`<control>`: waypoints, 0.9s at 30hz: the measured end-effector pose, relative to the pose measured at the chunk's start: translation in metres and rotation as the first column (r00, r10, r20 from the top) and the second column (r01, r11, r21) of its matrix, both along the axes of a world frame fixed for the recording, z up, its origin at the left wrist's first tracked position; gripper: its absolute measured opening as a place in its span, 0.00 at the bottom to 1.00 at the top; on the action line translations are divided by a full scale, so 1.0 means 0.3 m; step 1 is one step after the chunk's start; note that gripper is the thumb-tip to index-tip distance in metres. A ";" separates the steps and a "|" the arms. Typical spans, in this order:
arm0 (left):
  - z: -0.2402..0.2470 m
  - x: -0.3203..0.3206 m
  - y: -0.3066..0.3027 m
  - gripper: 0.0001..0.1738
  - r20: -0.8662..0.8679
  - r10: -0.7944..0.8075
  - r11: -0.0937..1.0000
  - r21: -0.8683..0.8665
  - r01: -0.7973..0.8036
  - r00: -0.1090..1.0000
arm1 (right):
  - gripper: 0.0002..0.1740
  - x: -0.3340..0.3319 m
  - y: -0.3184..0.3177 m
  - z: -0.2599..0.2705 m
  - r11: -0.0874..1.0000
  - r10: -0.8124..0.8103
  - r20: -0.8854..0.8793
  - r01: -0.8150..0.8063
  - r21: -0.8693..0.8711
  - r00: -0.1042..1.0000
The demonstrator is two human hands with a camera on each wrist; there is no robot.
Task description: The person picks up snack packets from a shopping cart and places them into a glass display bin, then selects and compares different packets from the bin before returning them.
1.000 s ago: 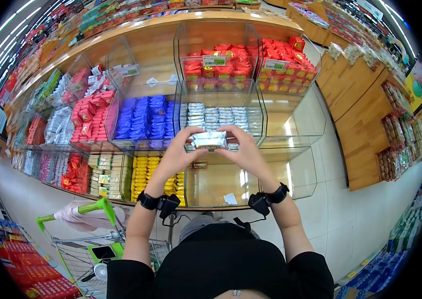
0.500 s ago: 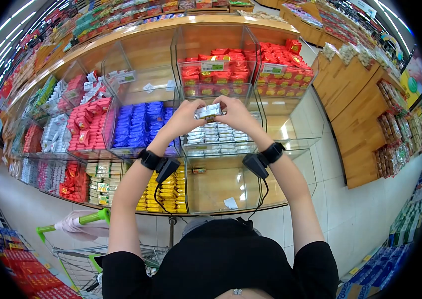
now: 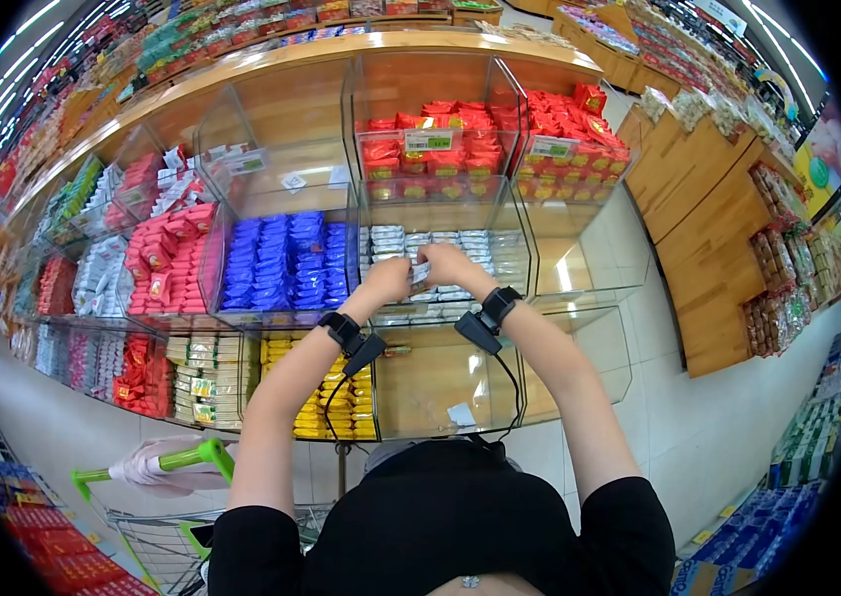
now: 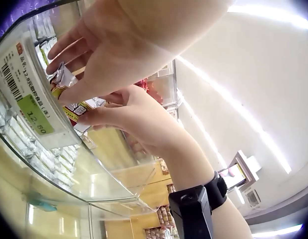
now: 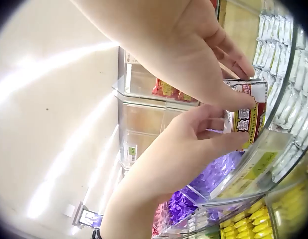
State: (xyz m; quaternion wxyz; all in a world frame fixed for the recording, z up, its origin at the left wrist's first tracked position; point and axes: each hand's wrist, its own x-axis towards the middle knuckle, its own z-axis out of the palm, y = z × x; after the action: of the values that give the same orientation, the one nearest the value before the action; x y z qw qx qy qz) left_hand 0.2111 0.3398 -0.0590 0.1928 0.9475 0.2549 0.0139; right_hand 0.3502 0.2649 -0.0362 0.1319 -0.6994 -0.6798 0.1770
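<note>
A small silver-white wrapped snack packet [image 5: 246, 117] with a yellow and dark red printed label is held between both hands. My left hand [image 3: 387, 282] pinches one end, thumb on the printed face and fingers behind. The right hand [image 3: 450, 266] pinches the other end in the same way, as the right wrist view shows. Both hands are over the clear bin of silver-white packets [image 3: 473, 245], close above its rows. In the left wrist view, a price tag [image 4: 32, 99] reading 12.80 hangs on the bin's front beside the packet.
Clear dividers separate neighbouring bins: blue packets [image 3: 286, 263] to the left, red packets [image 3: 440, 149] behind, yellow packets [image 3: 336, 397] in front at left. A front bin [image 3: 420, 397] holds a white slip [image 3: 459, 414]. A shopping cart handle [image 3: 177, 457] stands at lower left.
Both hands first moved away from the body with the packet, over the silver-white bin, then came lower to its rows. The packet, broad and plain earlier, is now mostly covered by the hands.
</note>
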 end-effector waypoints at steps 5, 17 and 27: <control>-0.019 -0.008 -0.019 0.15 -0.142 -0.028 0.999 -0.024 0.025 0.989 | 0.22 -0.014 0.024 -0.064 0.995 0.045 0.018 -0.043 -0.086 0.999; -0.070 -0.010 -0.014 0.15 -0.205 0.068 0.995 -0.064 -0.082 0.977 | 0.17 -0.042 0.108 -0.260 0.976 0.139 0.069 -0.125 -0.178 0.988; -0.035 -0.013 -0.023 0.15 -0.259 0.041 0.990 -0.122 -0.075 0.965 | 0.09 -0.088 0.150 -0.326 0.917 0.086 -0.032 -0.092 -0.388 0.996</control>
State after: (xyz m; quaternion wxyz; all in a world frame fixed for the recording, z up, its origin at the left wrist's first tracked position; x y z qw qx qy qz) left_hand 0.2072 0.3328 -0.0696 0.2197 0.9187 0.3058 -0.1195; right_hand 0.3237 0.3099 -0.1339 -0.0131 -0.6788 -0.6612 0.3191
